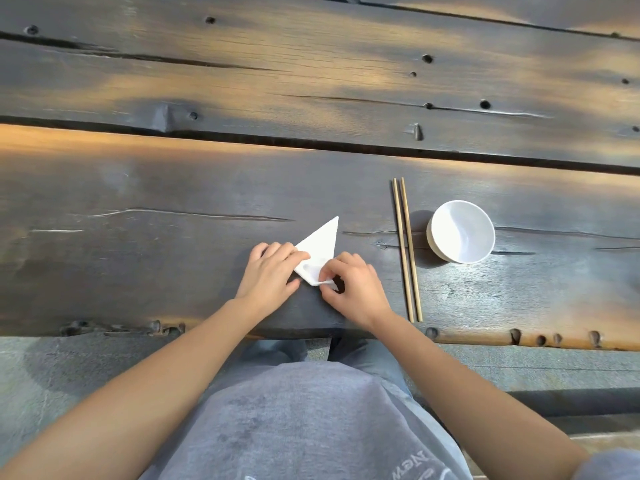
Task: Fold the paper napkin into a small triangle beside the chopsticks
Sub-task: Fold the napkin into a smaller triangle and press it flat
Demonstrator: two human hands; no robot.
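A white paper napkin (322,245) lies on the dark wooden table (173,237), folded into a long triangle whose tip points away from me. My left hand (272,271) presses flat on its left near corner. My right hand (353,285) pinches the napkin's near tip between thumb and fingers. A pair of wooden chopsticks (407,251) lies parallel to the right of the napkin, a hand's width from my right hand.
A white bowl (462,232) stands just right of the chopsticks. The table's near edge runs right below my wrists. A wide gap between planks crosses the table beyond the napkin.
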